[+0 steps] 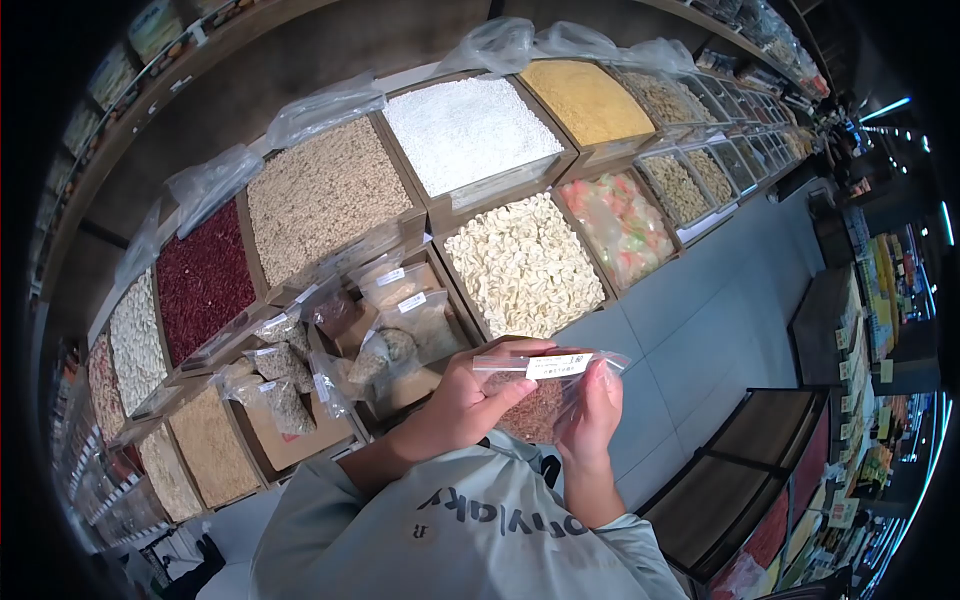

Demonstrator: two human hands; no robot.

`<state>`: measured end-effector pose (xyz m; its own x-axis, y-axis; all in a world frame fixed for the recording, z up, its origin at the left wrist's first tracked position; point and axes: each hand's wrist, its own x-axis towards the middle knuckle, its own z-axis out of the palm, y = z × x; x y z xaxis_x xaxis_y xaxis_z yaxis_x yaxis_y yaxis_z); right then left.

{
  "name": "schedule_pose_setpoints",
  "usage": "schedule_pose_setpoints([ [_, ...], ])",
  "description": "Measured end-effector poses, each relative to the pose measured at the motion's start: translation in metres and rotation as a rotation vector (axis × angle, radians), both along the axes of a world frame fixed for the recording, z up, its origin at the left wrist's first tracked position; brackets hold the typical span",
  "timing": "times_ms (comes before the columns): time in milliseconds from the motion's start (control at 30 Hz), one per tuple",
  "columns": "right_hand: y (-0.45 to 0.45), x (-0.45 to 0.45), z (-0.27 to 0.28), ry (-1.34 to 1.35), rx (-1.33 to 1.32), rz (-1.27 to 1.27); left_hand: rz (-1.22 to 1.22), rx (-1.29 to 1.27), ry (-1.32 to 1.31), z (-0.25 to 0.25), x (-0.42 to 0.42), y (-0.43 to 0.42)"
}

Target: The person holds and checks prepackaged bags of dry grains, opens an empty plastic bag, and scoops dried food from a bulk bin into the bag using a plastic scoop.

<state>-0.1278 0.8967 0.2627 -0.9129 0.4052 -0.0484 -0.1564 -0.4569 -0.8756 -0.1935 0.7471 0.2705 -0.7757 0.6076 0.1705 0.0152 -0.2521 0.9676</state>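
A clear plastic bag of reddish-brown grains (530, 412) is held up before my chest, with a white printed label (558, 366) across its top edge. My left hand (478, 392) grips the bag's left side, the thumb pressed on its front. On the right side, my right hand (592, 402) pinches the bag near its top corner. The bag's back and some of my fingers are hidden. Just beyond the hands lies a wooden bin of white curled pieces (525, 265). Several labelled bags (400, 335) sit in a compartment to the left.
Sloping wooden bins hold dark red beans (205, 285), beige beans (325, 195), white grains (470, 130) and yellow grains (588, 100). Colourful wrapped pieces (620, 228) fill a bin at the right. Grey tiled floor (700, 335) runs beside a dark stand (735, 460).
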Motion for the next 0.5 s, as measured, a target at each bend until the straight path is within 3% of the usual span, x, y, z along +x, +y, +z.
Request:
schedule_pose_setpoints([
  [133,0.001,0.001,-0.001,0.130,0.090,0.038,0.017,0.031,0.224,-0.003,-0.005,0.001],
  [300,0.002,0.002,-0.007,0.251,0.206,0.046,-0.023,0.056,0.174,0.007,-0.005,0.001],
  [500,-0.001,0.001,-0.003,0.205,0.150,0.067,-0.075,0.070,0.108,0.003,-0.008,-0.001],
])
